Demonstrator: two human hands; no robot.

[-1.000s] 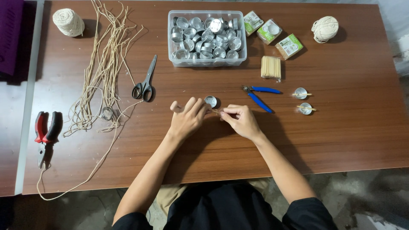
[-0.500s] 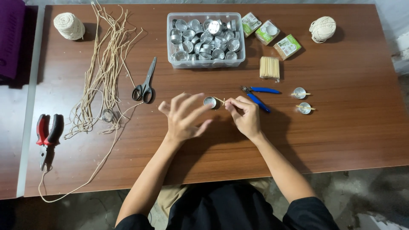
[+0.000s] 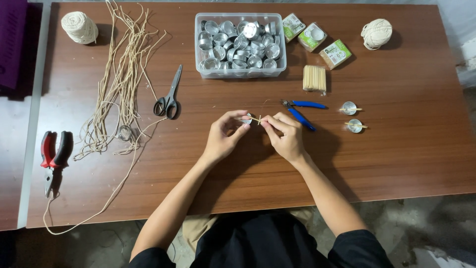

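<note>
A small metal cup (image 3: 246,118), lying on the table (image 3: 406,149) a second ago, is now pinched in the left hand (image 3: 223,139) at mid-table; a thin stick (image 3: 255,119) is pinched by the right hand (image 3: 285,136) and set across it.

table (image 3: 406,164): big brown wood-grain top, pretty much fills the view, near edge runs along the bottom

floor (image 3: 426,233): grey, rough-looking concrete, shows past the table's near edge and a strip off the left edge

purple cloth (image 3: 12,44): dark, off the table's far-left corner

light: soft and even from above, short shadows, slight sheen on the wood

far-right corner: pale patch of floor (image 3: 466,49) beyond it
</note>
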